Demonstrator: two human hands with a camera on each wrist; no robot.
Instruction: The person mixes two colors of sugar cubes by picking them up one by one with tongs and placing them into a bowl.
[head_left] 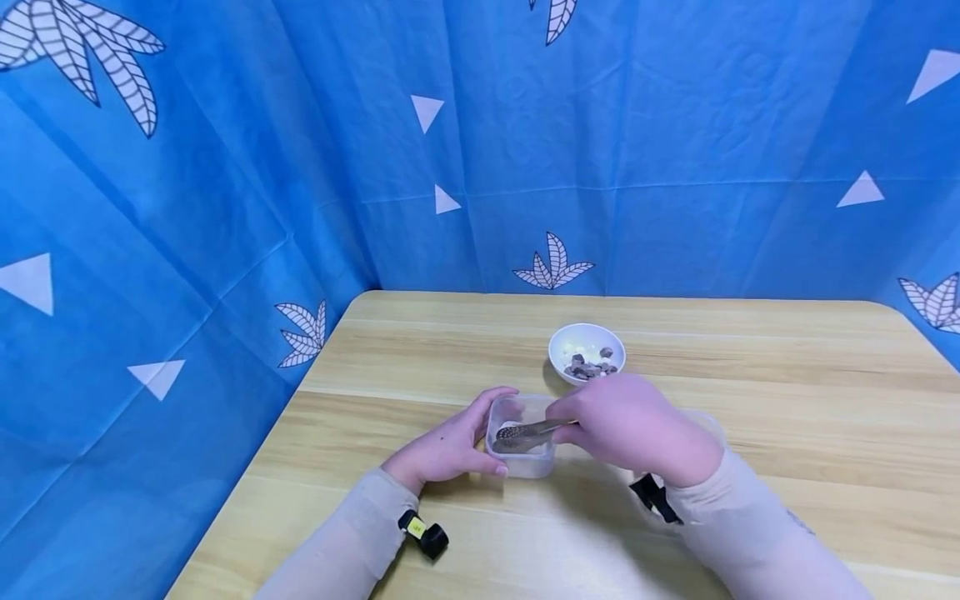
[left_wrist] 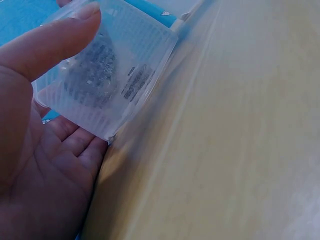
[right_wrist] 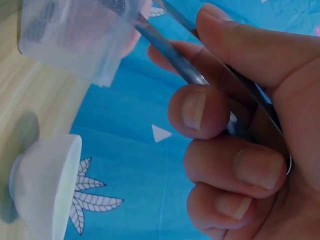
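Observation:
A small clear plastic container stands on the wooden table. My left hand grips its left side, thumb at the front and fingers behind; the left wrist view shows the thumb on the container's wall. My right hand holds metal tongs whose perforated tips reach into the container. In the right wrist view the fingers curl round the tongs' arms, with the container above. A white bowl holding dark and pale pieces sits just behind the hands.
Blue cloth with white leaves and triangles walls the table on the left and back. The table's left edge lies close to my left forearm. Bare wood stretches to the right.

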